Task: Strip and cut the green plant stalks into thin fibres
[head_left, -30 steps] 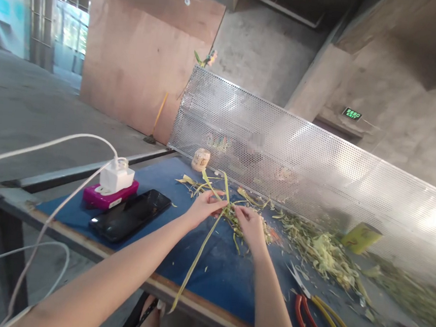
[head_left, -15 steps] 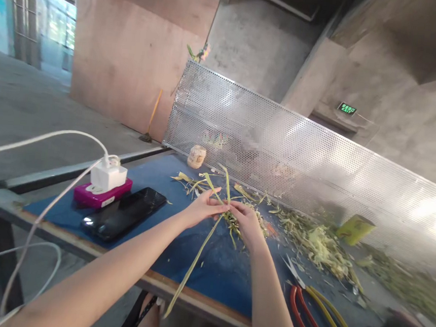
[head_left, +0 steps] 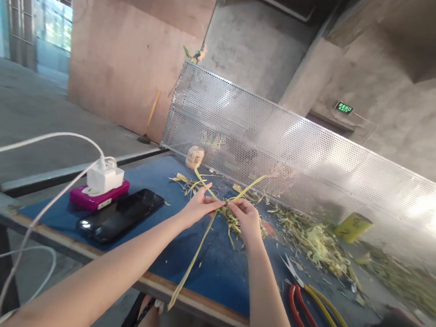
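Long yellow-green plant strips (head_left: 197,253) meet between my two hands above the blue table top. My left hand (head_left: 200,206) pinches them with thumb and fingertips. Close beside it, my right hand (head_left: 247,218) pinches the strips too, its fingertips almost touching the left ones. One strip end hangs down past the table's front edge; two others stick out away from me, left and right. How the strips cross at the fingertips is hidden. Below and behind my hands lies a heap of cut plant scraps (head_left: 231,221).
Scissors (head_left: 302,288) with one red and one yellow handle lie open at right, near more shredded strips (head_left: 318,243) and a yellow-green can (head_left: 353,228). A black phone (head_left: 122,216) and a magenta power strip (head_left: 98,196) with cables are at left. A perforated metal panel (head_left: 266,132) lines the back.
The far strip ends have spread apart: one now points left, the other right. My hands stay together in nearly the same place, and the right has shifted slightly. The view has moved a little.
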`<state>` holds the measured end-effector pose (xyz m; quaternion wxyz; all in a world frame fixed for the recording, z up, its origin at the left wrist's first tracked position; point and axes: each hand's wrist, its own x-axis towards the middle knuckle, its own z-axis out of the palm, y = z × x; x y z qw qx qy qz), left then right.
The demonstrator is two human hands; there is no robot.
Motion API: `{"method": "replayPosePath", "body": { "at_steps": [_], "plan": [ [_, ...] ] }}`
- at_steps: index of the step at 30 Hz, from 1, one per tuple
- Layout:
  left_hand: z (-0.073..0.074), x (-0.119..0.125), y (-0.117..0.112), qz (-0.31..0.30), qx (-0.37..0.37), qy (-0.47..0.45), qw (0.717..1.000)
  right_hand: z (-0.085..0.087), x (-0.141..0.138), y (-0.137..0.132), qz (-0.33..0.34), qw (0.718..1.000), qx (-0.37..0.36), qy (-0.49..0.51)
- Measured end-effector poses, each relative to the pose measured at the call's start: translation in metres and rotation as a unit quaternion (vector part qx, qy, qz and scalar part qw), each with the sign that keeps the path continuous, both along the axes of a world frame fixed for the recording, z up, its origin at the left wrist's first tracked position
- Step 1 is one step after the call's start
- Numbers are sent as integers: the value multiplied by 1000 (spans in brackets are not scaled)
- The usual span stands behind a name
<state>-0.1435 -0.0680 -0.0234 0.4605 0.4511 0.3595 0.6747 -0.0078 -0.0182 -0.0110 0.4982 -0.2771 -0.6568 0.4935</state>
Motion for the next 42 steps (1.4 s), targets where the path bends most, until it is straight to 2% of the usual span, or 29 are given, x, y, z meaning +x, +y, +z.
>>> {"method": "replayPosePath", "body": {
  "at_steps": [5, 13, 17, 24, 28, 32, 37, 42],
  "plan": [
    [-1, -1, -1, -41, -10, 15, 999, -1, 0, 1, 3, 1000, -10, 7],
    [3, 1, -4, -46, -9, 74, 996, -1, 1, -1, 21, 1000, -9, 18],
    [2, 0, -3, -45, 7, 98, 994, 0, 0, -2, -5, 1000, 5, 24],
    [-4, -1, 1, -86, 40, 117, 989, -2, 0, 2, -72, 997, 27, 30],
    [-1, -1, 0, -32, 31, 96, 994, -3, 2, 6, -52, 998, 30, -30],
    [2, -3, 0, 35, 18, 64, 997, -3, 2, 4, -24, 989, 89, -113],
    [0, -5, 0, 26, 30, 73, 997, -5, 3, 2, -35, 967, 166, -192],
    [-1, -3, 1, 30, 28, 86, 995, -5, 2, -1, -17, 964, 164, -208]
  ]
}}
